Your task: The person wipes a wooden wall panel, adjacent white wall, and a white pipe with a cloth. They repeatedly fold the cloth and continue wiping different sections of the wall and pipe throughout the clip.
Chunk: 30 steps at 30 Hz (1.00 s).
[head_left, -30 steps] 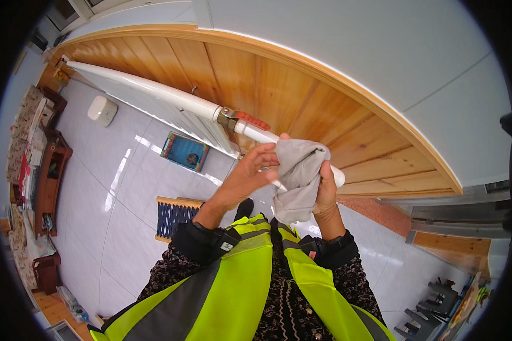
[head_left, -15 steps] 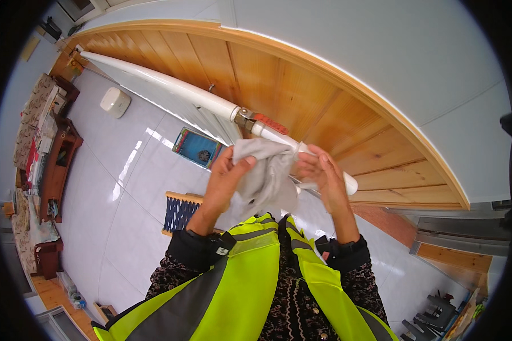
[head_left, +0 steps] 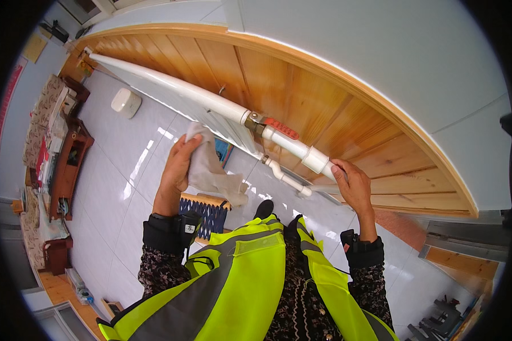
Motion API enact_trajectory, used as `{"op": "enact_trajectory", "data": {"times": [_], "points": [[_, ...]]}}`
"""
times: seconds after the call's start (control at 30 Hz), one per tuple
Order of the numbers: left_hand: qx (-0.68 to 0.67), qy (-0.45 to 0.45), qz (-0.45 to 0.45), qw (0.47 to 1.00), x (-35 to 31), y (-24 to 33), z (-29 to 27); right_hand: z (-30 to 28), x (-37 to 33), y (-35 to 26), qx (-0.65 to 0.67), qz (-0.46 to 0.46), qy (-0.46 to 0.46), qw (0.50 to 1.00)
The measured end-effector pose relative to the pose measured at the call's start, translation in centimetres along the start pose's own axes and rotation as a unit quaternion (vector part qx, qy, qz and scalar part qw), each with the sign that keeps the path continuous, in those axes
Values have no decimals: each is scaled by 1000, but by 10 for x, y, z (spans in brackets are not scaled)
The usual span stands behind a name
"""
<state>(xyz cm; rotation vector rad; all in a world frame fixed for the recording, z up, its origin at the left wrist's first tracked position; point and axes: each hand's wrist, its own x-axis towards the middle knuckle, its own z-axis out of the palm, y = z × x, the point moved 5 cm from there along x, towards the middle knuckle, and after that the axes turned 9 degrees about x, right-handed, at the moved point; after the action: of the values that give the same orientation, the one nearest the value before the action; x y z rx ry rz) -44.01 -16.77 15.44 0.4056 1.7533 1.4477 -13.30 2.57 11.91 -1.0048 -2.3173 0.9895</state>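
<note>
A thin grey cloth [head_left: 206, 170] hangs from my left hand [head_left: 178, 165], its upper edge pinched between thumb and fingers. The lower part of the cloth dangles free over the floor. On the other side, my right hand [head_left: 355, 186] is closed around the end of a white pipe [head_left: 290, 145] and hides that end. Further along the pipe sits a metal valve with a red lever [head_left: 281, 128], between my hand and a long white radiator [head_left: 176, 85]. Neither hand touches the valve.
Wood panelling [head_left: 318, 108] backs the pipe and radiator. A thinner white pipe [head_left: 287, 181] bends below. Behind the cloth are a blue tray [head_left: 223, 150] and a stool with a dark woven seat [head_left: 207, 217]. A white bin [head_left: 126, 103] and wooden seating [head_left: 68, 165] stand at left.
My hands have parted. The left has carried the cloth left, away from the pipe; the right has let go of the cloth's side and closed on the pipe's end.
</note>
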Motion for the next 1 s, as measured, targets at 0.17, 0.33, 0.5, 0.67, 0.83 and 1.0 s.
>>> {"op": "enact_trajectory", "data": {"times": [0.17, 0.33, 0.5, 0.67, 0.83, 1.0], "points": [[-98, 20, 76, 992, 28, 7, -5, -1, -1, -4, -17, 0, 16, 1000], [-107, 51, 125, 985, 68, 12, 17, -3, -2, -6, 9, 6, 44, 999], [-19, 11, 142, 990, 98, 9, 43, -3, -2, -6, 10, 0, 58, 998], [8, -73, 194, 978, 99, 6, 39, -4, -3, -8, 8, 5, 65, 998], [187, 37, 342, 920, 94, 13, 41, -5, -2, -12, -13, 2, 57, 998], [411, 157, 355, 825, 89, 20, 45, -4, -2, -11, -4, 2, 71, 997]]}}
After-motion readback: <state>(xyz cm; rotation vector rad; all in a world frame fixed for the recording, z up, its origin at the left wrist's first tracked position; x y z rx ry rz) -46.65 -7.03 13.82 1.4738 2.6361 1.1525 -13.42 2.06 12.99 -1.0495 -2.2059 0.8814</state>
